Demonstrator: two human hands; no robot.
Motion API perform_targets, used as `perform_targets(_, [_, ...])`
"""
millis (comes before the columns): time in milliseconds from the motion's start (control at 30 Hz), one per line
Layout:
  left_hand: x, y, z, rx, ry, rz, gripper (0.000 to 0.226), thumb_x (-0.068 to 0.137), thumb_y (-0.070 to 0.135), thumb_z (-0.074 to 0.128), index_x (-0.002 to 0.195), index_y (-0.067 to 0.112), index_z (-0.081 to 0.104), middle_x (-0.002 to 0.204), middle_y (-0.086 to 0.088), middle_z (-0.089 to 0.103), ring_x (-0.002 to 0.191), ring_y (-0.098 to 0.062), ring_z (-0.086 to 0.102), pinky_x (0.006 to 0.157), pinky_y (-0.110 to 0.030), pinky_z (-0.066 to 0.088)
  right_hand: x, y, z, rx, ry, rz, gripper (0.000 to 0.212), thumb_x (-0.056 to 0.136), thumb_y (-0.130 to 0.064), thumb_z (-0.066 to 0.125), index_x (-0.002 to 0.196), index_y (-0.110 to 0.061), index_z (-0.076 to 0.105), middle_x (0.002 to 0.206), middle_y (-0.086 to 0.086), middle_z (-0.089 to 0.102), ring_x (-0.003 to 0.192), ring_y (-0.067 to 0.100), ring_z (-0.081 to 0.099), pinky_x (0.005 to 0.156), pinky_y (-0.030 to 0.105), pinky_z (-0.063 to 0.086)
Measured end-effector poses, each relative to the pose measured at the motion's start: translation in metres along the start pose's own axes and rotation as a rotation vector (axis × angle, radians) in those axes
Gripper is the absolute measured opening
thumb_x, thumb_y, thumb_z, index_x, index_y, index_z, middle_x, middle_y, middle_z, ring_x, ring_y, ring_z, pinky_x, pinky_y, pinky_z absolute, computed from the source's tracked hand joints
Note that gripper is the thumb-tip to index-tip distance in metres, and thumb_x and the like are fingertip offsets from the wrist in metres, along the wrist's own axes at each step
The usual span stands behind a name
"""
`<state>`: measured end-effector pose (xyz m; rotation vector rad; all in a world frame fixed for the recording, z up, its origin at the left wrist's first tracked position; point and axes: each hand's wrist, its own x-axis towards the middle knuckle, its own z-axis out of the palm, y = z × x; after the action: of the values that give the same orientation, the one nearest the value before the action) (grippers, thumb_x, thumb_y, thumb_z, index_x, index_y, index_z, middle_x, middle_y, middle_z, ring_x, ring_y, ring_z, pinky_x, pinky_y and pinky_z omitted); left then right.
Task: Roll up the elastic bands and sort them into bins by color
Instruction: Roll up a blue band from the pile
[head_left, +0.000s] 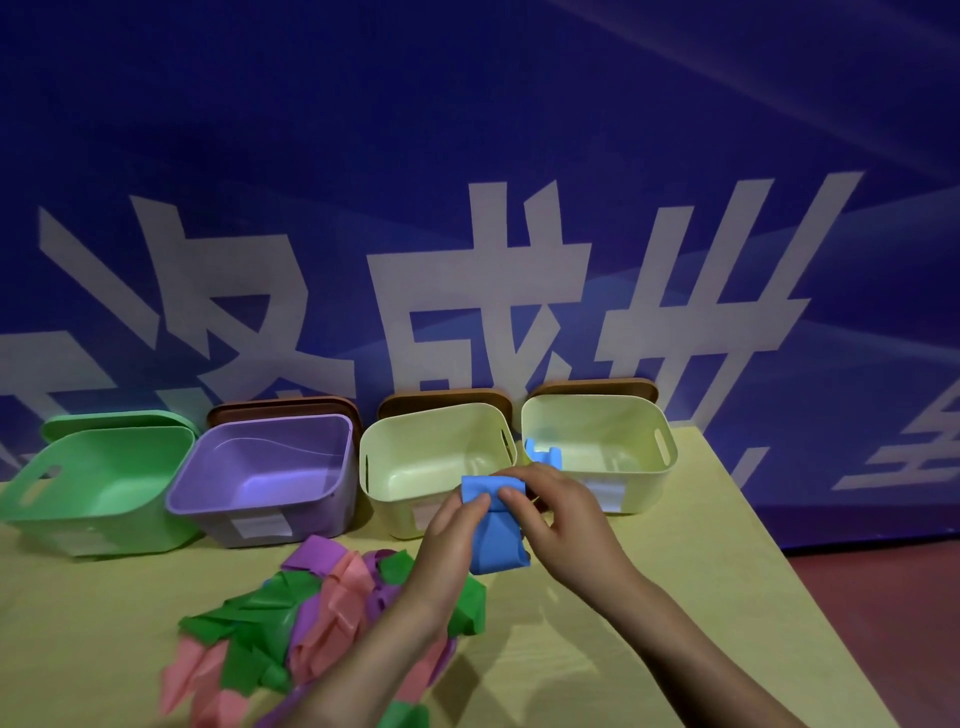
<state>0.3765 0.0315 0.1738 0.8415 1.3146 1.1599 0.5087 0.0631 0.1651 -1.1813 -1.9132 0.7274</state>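
Right of center in the frame, both hands were on the blue band (493, 525): left hand (454, 540) pinching its rolled top edge, right hand (558, 512) curled over the same roll from the other side, loose tail hanging down toward the surface (597, 649). It sat just in front of the two pale yellow bins; the right bin (597, 441) already had something blue in it, the middle one (436, 457) looked bare. Lower left was the pile of loose bands (311, 623), green, pink and purple. Purple bin (270, 467) and green bin (98, 478) were further left. My guess at the risk: stretchy stuff springs open if either grip slackens, and those two lookalike yellow bins invite a wrong drop.
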Motion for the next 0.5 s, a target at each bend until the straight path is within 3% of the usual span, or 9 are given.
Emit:
perform_targets(67, [0.0016,0.0017,-0.0003,0.022,-0.029,0.008,0.020,0.099,0.019,0.045,0.102,0.020,0.064,0.096,-0.008,0.067,0.087,-0.023,0.064,0.075,-0.037,0.051,-0.0023,0.0017,0.0018,-0.043,0.074,-0.046,0.032,0.092,-0.041,0.045,0.102,-0.023,0.069,0.084,-0.012,0.061,0.076,0.006,0.056,0.065,0.019,0.045])
perform_targets(133, [0.0021,0.0038,-0.0009,-0.027,-0.071,0.002,0.020,0.098,0.019,0.047,0.103,0.010,0.065,0.088,-0.012,0.066,0.070,-0.024,0.065,0.065,-0.037,0.054,-0.0022,0.0034,0.0003,-0.070,0.126,-0.089,0.031,0.091,-0.040,0.046,0.103,-0.023,0.069,0.080,-0.017,0.057,0.073,0.001,0.053,0.064,0.014,0.041])
perform_targets(267, [0.0062,0.0012,-0.0027,0.068,-0.031,0.000,0.030,0.096,0.023,0.051,0.093,-0.004,0.063,0.059,-0.006,0.058,0.041,-0.015,0.044,0.043,-0.022,0.037,-0.0032,0.0048,-0.0031,-0.048,0.135,-0.112,0.029,0.091,-0.036,0.049,0.110,-0.027,0.069,0.086,-0.017,0.061,0.077,0.000,0.055,0.062,0.011,0.040])
perform_targets(367, [0.0068,-0.0002,-0.0028,0.057,0.000,-0.010,0.027,0.096,0.021,0.053,0.088,-0.002,0.063,0.049,0.000,0.055,0.038,-0.012,0.035,0.040,-0.019,0.030,-0.0051,0.0065,-0.0018,-0.037,0.141,-0.141,0.030,0.092,-0.032,0.051,0.115,-0.024,0.068,0.094,-0.013,0.066,0.081,-0.004,0.055,0.067,0.005,0.038])
perform_targets(500, [0.0040,-0.0008,-0.0022,-0.049,-0.034,-0.008,0.021,0.098,0.014,0.045,0.092,0.001,0.061,0.054,-0.007,0.059,0.040,-0.013,0.040,0.046,-0.022,0.036,-0.0064,0.0098,0.0013,-0.047,0.118,-0.161,0.032,0.091,-0.027,0.053,0.121,-0.022,0.066,0.098,-0.011,0.064,0.082,-0.006,0.053,0.072,0.006,0.040])
